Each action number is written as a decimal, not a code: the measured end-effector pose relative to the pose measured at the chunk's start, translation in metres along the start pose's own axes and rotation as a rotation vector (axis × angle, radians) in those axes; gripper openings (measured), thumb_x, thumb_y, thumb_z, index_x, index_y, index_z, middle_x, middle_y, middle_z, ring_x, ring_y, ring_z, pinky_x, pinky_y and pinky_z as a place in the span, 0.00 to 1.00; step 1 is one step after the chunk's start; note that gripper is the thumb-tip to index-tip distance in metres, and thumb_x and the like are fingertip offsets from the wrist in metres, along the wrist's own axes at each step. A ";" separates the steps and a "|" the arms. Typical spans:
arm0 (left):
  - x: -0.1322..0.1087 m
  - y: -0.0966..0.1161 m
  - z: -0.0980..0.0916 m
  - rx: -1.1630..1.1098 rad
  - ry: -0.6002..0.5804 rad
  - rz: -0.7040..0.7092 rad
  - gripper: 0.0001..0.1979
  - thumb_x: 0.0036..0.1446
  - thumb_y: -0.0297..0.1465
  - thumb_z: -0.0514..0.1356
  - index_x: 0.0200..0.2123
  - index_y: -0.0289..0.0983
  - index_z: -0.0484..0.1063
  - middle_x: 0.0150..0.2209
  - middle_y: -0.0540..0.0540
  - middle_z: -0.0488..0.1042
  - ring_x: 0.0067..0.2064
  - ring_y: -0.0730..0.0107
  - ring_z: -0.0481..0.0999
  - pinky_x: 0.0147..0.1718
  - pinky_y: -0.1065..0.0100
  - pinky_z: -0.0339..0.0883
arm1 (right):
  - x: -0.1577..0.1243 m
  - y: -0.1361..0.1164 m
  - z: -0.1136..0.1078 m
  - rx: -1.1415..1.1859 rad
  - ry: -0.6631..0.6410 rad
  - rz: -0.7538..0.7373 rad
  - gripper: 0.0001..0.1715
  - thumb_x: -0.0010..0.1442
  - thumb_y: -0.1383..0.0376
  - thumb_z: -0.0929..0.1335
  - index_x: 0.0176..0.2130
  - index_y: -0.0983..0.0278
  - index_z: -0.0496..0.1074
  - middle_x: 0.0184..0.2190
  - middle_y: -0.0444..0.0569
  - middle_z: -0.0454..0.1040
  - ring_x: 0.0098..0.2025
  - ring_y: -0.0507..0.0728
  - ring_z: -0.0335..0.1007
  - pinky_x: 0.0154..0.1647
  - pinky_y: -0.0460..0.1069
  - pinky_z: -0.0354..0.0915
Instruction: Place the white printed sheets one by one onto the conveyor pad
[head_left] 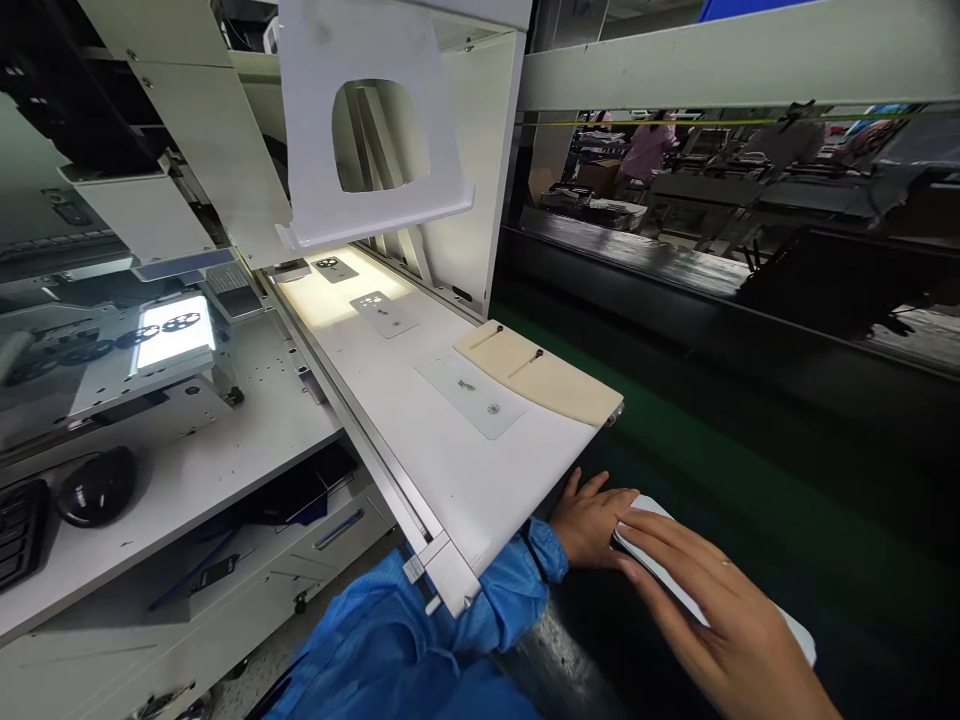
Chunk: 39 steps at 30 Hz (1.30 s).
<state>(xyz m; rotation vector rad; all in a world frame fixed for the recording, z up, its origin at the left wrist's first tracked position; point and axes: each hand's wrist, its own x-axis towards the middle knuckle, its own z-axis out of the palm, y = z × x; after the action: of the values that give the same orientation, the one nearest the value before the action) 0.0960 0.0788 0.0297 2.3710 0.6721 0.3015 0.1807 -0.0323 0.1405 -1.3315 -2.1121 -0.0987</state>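
At lower right, the right hand (pixel 742 625) clasps a white panel (pixel 651 506), likely to steady it; the left hand (pixel 589 524) alongside, its grip unclear.

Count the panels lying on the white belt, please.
3: near panel beside the tan plate, middle panel farther along, far panel on the lit patch. Others may be hidden deeper inside.
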 end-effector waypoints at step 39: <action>0.002 -0.001 0.004 -0.136 0.053 0.030 0.45 0.48 0.48 0.64 0.64 0.46 0.46 0.63 0.48 0.59 0.69 0.57 0.43 0.66 0.45 0.26 | -0.100 0.074 0.018 -0.558 -0.056 -0.017 0.34 0.71 0.62 0.48 0.38 0.75 0.75 0.37 0.60 0.74 0.36 0.63 0.73 0.32 0.55 0.75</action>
<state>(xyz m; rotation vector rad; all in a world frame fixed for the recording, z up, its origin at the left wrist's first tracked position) 0.0983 0.0785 0.0259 2.2517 0.6211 0.4115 0.2631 -0.0680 0.0523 -1.6363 -2.2318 -0.7093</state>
